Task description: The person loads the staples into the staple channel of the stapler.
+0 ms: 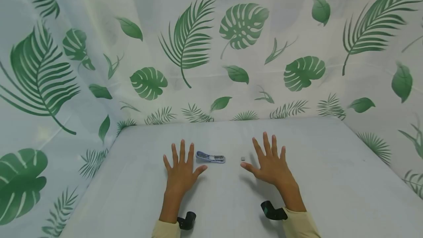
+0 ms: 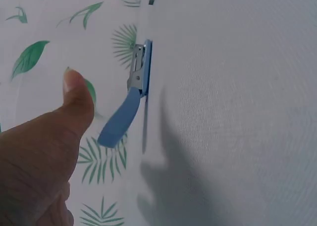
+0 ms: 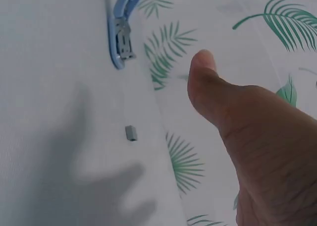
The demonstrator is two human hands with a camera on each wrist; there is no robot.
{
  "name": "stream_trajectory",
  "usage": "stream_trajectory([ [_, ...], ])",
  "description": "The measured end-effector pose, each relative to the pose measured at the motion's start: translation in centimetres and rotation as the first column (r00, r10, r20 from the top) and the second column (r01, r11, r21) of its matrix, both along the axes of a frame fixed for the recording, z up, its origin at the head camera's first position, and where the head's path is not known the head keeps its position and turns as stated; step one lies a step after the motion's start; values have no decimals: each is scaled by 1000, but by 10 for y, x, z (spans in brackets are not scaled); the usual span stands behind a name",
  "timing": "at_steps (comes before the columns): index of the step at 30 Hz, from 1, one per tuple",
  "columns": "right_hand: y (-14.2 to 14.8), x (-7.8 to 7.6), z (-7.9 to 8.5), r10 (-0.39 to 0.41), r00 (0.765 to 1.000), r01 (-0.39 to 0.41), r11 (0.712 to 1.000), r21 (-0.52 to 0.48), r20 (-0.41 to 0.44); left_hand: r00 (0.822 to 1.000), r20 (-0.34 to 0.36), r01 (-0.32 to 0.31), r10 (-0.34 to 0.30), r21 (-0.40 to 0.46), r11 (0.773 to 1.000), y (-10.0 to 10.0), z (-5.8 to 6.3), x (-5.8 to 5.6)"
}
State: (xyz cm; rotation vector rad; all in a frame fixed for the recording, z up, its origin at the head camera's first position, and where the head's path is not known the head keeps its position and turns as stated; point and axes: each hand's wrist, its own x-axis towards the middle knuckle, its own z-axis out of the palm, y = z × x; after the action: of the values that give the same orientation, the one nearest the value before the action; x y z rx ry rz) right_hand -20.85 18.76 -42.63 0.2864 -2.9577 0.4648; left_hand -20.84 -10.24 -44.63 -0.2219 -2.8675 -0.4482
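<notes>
A blue and metal stapler (image 1: 210, 157) lies on the white tabletop (image 1: 231, 194) between my two hands. A small grey block of staples (image 1: 242, 158) sits just right of it. My left hand (image 1: 181, 168) hovers flat, fingers spread, its thumb close to the stapler's left end. My right hand (image 1: 270, 163) is spread the same way, thumb near the staple block. Neither hand holds anything. The left wrist view shows the stapler (image 2: 130, 94) beyond my thumb (image 2: 74, 94). In the right wrist view, the stapler (image 3: 121, 30) and the staples (image 3: 131, 133) lie past my thumb (image 3: 208, 82).
A white curtain printed with green leaves (image 1: 211, 47) walls the table at the back and on both sides. Black wrist-camera mounts (image 1: 186, 220) sit at my cuffs near the front edge.
</notes>
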Motion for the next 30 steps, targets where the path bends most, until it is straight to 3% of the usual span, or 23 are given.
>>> stream_trajectory([
  [4, -1, -1, -2, -5, 1000, 5, 999, -34, -7, 1000, 8, -30, 29, 135, 990, 3, -2, -6],
  [7, 0, -4, -5, -14, 1000, 14, 998, -57, 11, 999, 30, -44, 36, 336, 941, 6, -6, -13],
  [10, 1, -6, -10, -10, 998, 15, 997, -81, 63, 997, 64, -65, 36, 527, 847, 9, -13, -21],
  [13, 1, -8, -15, -3, 993, 16, 994, -109, 122, 992, 129, -92, 5, 674, 733, 13, -20, -26],
  [18, -3, -8, -22, -1, 979, 32, 989, -147, 202, 968, 226, -133, -109, 831, 540, 20, -29, -31],
  [22, -4, -7, -26, 7, 973, 26, 990, -138, 233, 961, 219, -129, -170, 897, 423, 24, -32, -31],
  [24, -4, -6, -27, 11, 972, 20, 992, -128, 237, 960, 212, -127, -181, 911, 393, 26, -32, -31],
  [26, -3, -6, -30, 14, 971, 14, 993, -115, 237, 958, 214, -128, -193, 916, 380, 28, -31, -30],
  [30, 0, -7, -33, 15, 974, 8, 995, -100, 227, 942, 231, -121, -244, 910, 398, 34, -27, -28],
])
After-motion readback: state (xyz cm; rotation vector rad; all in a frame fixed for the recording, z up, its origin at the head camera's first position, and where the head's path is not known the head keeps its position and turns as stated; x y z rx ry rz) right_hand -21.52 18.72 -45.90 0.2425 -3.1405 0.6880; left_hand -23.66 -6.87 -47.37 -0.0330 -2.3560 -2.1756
